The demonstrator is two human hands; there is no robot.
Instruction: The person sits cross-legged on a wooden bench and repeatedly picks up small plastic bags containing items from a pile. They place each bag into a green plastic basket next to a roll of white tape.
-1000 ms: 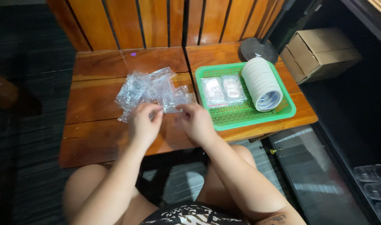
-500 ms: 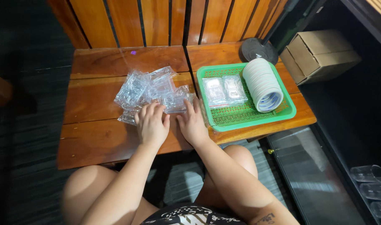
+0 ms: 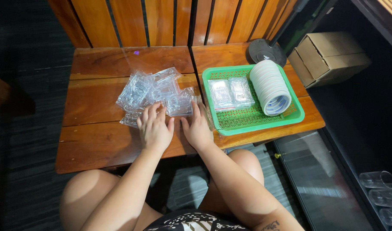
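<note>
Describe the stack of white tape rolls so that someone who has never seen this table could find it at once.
Start at the wooden table and look to its right end, where a green tray sits. The stack of tape rolls lies on its side in the tray's right half. Beside it are flat clear packets; it alone is round and white.

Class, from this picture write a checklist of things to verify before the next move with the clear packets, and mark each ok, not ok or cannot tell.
1. Left hand on the clear packets: ok.
2. Right hand flat on the wooden table, fingertips at the pile: ok.
3. A packet gripped: cannot tell.
4. Green tray fully on the table: ok.
5. Tray has free room beside the two packets and stack of white discs: ok.
</note>
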